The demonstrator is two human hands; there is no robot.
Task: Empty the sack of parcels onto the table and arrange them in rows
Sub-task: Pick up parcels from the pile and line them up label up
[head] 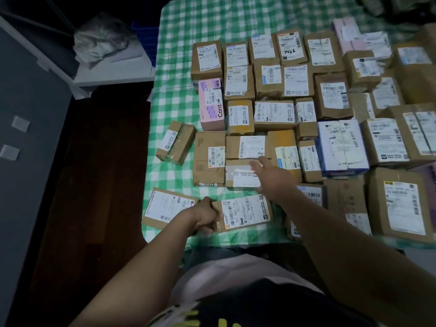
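Cardboard parcel point(245, 213) in left hand point(207, 218)

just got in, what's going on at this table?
A person is lining up labelled cardboard parcels on the green-checked table. The left hand grips the end of a flat brown parcel at the near edge; the right hand touches a tape-wrapped brown parcel. Most parcels stand in rows; one small brown box lies askew, left.

White stand point(113, 67) sits off to my left. Blue crate point(145, 43) just behind the stand. Dark wood floor point(99, 149) runs below it. Grey panel point(35, 95) left of the stand, two pale square patches point(20, 123) stuck on.
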